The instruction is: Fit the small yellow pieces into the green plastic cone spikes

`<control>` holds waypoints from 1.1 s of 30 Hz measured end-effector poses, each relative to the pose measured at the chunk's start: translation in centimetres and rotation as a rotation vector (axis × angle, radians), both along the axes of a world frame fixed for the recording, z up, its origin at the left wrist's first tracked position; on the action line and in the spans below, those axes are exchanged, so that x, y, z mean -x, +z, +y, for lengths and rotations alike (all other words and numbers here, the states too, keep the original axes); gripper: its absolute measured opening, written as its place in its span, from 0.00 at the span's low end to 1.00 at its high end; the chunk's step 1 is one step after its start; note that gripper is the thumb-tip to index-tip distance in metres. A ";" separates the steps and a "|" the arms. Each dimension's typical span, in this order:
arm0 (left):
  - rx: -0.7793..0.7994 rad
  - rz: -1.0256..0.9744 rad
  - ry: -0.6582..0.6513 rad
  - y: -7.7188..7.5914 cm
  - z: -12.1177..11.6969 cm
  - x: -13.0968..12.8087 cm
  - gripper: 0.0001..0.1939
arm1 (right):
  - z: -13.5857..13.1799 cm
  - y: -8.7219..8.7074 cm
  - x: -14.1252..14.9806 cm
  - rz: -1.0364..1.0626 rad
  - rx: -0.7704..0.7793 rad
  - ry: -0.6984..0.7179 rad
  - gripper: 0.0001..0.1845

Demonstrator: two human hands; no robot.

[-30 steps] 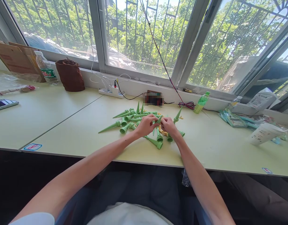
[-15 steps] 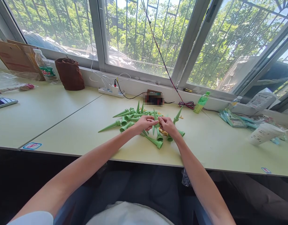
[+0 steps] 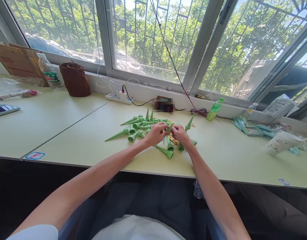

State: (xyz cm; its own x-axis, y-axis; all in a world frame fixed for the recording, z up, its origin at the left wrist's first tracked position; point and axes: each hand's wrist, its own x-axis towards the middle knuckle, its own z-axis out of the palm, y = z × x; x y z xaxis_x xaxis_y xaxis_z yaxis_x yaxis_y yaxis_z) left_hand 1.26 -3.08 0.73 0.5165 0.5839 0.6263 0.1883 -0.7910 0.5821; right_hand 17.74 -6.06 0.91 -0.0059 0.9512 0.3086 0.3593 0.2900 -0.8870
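Observation:
My left hand (image 3: 157, 133) is closed around a green plastic watering spike (image 3: 170, 127), whose pointed tip sticks up between my two hands. My right hand (image 3: 180, 134) presses against the same spike from the other side with bent fingers. What its fingertips pinch is too small to make out. Beneath and behind my hands, several like spikes lie in a heap, one with its round open end (image 3: 170, 154) toward me. Small yellow valve pieces (image 3: 173, 140) are piled under my right hand. A spike with a yellow valve fitted (image 3: 188, 123) stands upright to the right.
At the back are a power strip (image 3: 118, 98), a pixelated dark item (image 3: 163, 105) and a green bottle (image 3: 214, 109). A brown bag (image 3: 75, 80), water bottle (image 3: 50, 73) and phone (image 3: 5, 110) are on the left. A white cup (image 3: 282, 143) and plastic packets (image 3: 250, 125) sit right.
The spike between my hands has tipped from upright to leaning right. My left hand has turned and curled round it; my right hand has shifted slightly to the right.

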 end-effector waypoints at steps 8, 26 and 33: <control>0.760 -0.150 -0.225 0.9 0.4 0.4 0.21 | -0.2 0.1 0.1 0.025 -0.025 0.062 0.25; 0.006 -0.030 -0.006 0.0 0.3 -0.3 0.08 | 0.3 -0.3 -0.1 -0.035 -0.001 -0.021 0.20; 0.780 -0.162 -0.268 0.8 0.3 0.1 0.19 | 0.0 0.1 0.0 -0.077 -0.078 -0.007 0.23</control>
